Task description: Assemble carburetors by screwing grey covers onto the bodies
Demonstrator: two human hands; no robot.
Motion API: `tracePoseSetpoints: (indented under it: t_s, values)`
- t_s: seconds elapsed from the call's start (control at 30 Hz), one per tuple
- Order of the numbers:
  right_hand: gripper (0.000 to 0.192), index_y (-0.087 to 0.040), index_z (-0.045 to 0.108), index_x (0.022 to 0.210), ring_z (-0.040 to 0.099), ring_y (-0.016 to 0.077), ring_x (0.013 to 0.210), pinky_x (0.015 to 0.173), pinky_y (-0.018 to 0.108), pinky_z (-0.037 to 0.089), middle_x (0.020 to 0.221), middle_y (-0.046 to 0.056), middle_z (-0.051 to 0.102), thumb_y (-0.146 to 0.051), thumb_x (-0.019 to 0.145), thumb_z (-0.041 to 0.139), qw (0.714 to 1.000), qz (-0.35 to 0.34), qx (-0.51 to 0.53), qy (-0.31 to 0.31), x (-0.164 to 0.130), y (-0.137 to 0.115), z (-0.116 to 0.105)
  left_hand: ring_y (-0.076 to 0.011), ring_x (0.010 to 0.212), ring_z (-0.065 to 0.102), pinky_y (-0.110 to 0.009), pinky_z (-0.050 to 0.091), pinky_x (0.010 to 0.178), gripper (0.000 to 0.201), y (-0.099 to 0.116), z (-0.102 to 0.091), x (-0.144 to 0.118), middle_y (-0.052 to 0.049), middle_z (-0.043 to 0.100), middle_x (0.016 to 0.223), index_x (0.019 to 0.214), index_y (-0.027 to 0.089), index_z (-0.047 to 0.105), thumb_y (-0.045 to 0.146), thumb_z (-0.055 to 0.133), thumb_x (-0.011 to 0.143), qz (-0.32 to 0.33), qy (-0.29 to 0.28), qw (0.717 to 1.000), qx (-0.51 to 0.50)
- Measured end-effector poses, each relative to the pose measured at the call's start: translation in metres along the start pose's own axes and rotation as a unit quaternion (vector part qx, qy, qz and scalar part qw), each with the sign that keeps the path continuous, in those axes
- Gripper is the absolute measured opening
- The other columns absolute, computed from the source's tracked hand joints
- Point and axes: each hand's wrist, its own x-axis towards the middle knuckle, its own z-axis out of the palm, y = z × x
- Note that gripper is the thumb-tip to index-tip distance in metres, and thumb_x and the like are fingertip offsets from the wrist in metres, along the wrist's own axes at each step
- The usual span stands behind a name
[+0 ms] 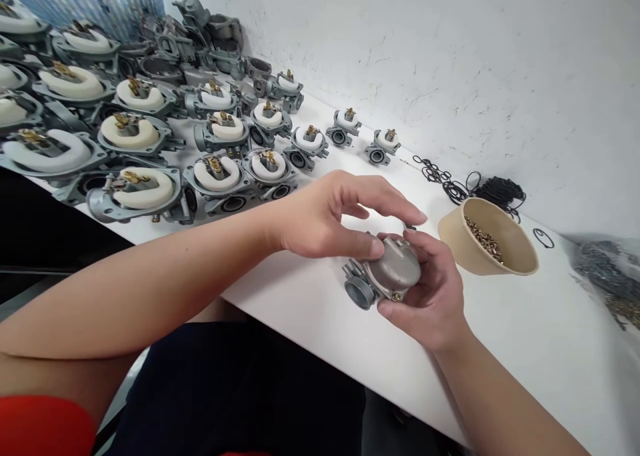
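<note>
Above the white table, my right hand (435,296) is closed around a grey metal carburetor (397,269), its thumb low on the near side and its fingers behind. The carburetor's rounded float bowl faces up, and a round throat opening points toward the lower left. My left hand (330,216) reaches over from the left with its thumb pressed on the bowl. The left index finger arches across to the far side, close to the right fingertips. What the other left fingers touch is hidden. A small dark piece shows between the fingertips at the back.
Several opened carburetors (217,175) with white floats stand in rows at left. Behind them are bare grey bodies (200,36) and a blue basket (100,9). A beige bowl (520,249) of screws, black rubber rings (435,173) and a plastic bag (610,263) lie at right.
</note>
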Motion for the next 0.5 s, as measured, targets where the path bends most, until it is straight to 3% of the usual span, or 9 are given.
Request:
tracePoseSetpoints:
  t_s: [0.2, 0.4, 0.5]
  values:
    - [0.089, -0.038, 0.041, 0.143, 0.054, 0.0289, 0.124, 0.098, 0.052, 0.051, 0.120, 0.007, 0.059, -0.015, 0.066, 0.081, 0.999, 0.007, 0.030, -0.012, -0.001, 0.003, -0.001, -0.0234, 0.109, 0.064, -0.037, 0.053, 0.094, 0.036, -0.001, 0.000, 0.001, -0.003, 0.070, 0.114, 0.106, 0.026, 0.073, 0.016, 0.074, 0.072, -0.036, 0.092, 0.995, 0.010]
    - [0.100, -0.035, 0.032, 0.146, 0.058, 0.0292, 0.120, 0.098, 0.049, 0.050, 0.132, 0.010, 0.055, -0.025, 0.062, 0.085, 0.997, 0.071, 0.007, 0.006, -0.003, 0.008, 0.000, -0.0185, 0.092, 0.067, -0.035, 0.055, 0.087, 0.019, 0.027, 0.009, 0.030, -0.003, 0.071, 0.095, 0.092, 0.019, 0.071, 0.018, 0.070, 0.074, 0.006, 0.213, 0.977, 0.025]
    - [0.105, -0.030, 0.030, 0.147, 0.062, 0.0289, 0.114, 0.095, 0.046, 0.053, 0.134, 0.012, 0.054, -0.029, 0.058, 0.086, 0.995, 0.101, 0.012, -0.007, 0.001, 0.004, 0.003, -0.0179, 0.086, 0.066, -0.034, 0.055, 0.079, 0.017, 0.046, 0.019, 0.067, -0.003, 0.070, 0.088, 0.090, 0.017, 0.070, 0.019, 0.069, 0.073, -0.011, 0.182, 0.982, 0.057]
